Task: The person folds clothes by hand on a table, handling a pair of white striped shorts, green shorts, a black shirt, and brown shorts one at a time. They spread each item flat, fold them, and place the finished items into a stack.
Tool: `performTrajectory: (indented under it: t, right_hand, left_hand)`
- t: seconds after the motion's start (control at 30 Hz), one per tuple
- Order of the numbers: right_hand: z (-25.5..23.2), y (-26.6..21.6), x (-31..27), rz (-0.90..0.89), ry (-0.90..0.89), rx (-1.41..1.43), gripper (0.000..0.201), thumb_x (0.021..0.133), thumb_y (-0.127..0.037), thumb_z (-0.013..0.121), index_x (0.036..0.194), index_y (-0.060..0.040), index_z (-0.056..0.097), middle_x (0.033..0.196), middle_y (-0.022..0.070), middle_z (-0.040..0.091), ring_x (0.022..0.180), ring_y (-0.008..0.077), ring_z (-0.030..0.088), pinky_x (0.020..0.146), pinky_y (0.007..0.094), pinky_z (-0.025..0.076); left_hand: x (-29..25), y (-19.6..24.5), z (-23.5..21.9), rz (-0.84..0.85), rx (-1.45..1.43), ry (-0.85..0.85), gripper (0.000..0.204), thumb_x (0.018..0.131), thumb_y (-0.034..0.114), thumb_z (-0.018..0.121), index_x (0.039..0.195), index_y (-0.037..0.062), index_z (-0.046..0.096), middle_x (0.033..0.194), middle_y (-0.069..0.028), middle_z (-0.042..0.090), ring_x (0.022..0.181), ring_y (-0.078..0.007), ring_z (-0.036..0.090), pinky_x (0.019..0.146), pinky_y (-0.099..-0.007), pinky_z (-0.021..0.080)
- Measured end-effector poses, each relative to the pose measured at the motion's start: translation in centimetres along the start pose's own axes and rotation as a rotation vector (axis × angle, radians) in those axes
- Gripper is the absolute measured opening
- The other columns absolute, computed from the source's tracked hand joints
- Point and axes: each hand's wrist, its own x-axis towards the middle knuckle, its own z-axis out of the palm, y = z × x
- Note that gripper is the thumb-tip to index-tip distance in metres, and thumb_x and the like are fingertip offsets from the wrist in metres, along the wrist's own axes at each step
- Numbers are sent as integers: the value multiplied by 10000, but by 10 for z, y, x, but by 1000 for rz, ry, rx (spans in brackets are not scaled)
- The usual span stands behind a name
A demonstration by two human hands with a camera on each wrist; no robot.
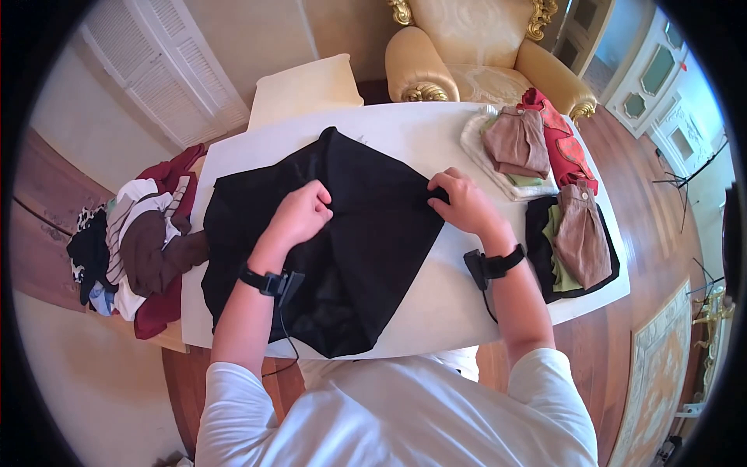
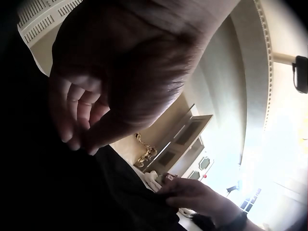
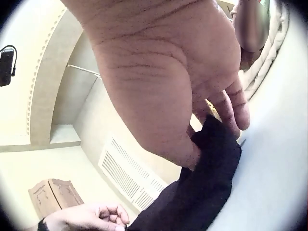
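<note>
A large black garment lies spread over the white table, its kind not clear from the folds. Near the middle of it, my left hand pinches the fabric; in the left wrist view its thumb and fingertips meet at the dark cloth. The right hand grips the garment's right corner, and the right wrist view shows a bunched black edge between thumb and fingers. A raised ridge of fabric runs from the far tip down past the left hand.
Folded clothes lie at the table's right: brown trousers, a red garment and a black stack with a brown piece on top. A loose clothes pile adjoins the left edge. Beyond the white table stands a gold armchair.
</note>
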Motion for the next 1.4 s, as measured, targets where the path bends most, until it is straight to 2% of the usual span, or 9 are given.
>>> performTrajectory:
  t: [0.03, 0.17, 0.27, 0.4, 0.43, 0.67, 0.77, 0.97, 1.4]
  right_hand:
    - [-1, 0, -1, -1, 15, -6, 199, 851, -69, 710, 1050, -67, 691, 1083, 169, 665, 1055, 406, 655, 923, 475, 545]
    - [1, 4, 1, 79, 23, -44, 196, 852, -55, 713, 1047, -71, 693, 1062, 151, 660, 1084, 384, 653, 928, 465, 545]
    - [-1, 2, 1, 61, 43, -50, 171, 849, -30, 687, 1015, -68, 698, 1048, 140, 656, 1091, 367, 655, 924, 462, 548]
    - [-5, 5, 1, -8, 45, -13, 164, 825, 21, 657, 948, -59, 731, 1056, 134, 673, 1084, 357, 660, 923, 449, 552]
    - [-3, 10, 2, -24, 42, -23, 173, 816, 33, 655, 937, -57, 740, 1055, 135, 680, 1080, 358, 664, 922, 445, 554]
    - [-17, 21, -3, 55, -39, 0, 184, 816, 24, 664, 956, -40, 764, 1037, 165, 707, 1003, 391, 693, 886, 442, 565]
    - [-18, 17, -2, 88, -19, 5, 181, 830, 14, 664, 986, -35, 741, 1024, 175, 702, 978, 399, 695, 865, 454, 562]
    - [-12, 19, -1, 48, 38, -31, 201, 828, 50, 650, 1016, -18, 675, 1000, 171, 689, 947, 364, 705, 844, 428, 559]
    - [-9, 14, -1, -91, -19, 9, 159, 799, 52, 602, 869, -21, 726, 1015, 170, 706, 965, 397, 674, 865, 453, 548]
  left_hand:
    - [-4, 4, 2, 12, 4, 20, 262, 884, 168, 812, 996, 13, 633, 868, -158, 740, 820, -288, 742, 753, -370, 571]
    - [-25, 36, 3, -94, 250, -26, 397, 874, 326, 825, 974, -1, 623, 889, -200, 735, 852, -389, 724, 779, -429, 570]
    - [-27, 15, 17, 42, 252, -98, 326, 907, 242, 806, 979, 12, 586, 754, -109, 686, 706, -205, 713, 650, -356, 544]
    - [-15, 6, 15, -29, 22, -20, 314, 893, 189, 809, 1026, 22, 579, 759, -115, 666, 747, -258, 698, 689, -380, 530]
    - [-16, 19, 7, -68, 125, -31, 341, 876, 226, 811, 1070, 36, 605, 966, -180, 730, 942, -378, 719, 829, -440, 563]
    - [-19, 31, 15, -55, 302, -16, 387, 855, 147, 805, 1176, 44, 615, 1106, -164, 726, 1114, -371, 695, 958, -458, 545]
    - [-21, 24, 28, 493, 497, 379, 424, 842, 92, 805, 1234, 66, 647, 1215, -152, 706, 1229, -336, 646, 1063, -444, 500]
    - [-11, 4, 32, 406, 475, 59, 375, 870, 17, 749, 1240, 62, 711, 1462, -151, 632, 1441, -336, 517, 1197, -447, 412]
    - [-11, -11, 28, 437, 273, 40, 246, 906, 44, 727, 1145, 17, 676, 1427, -192, 633, 1384, -371, 558, 1148, -458, 463]
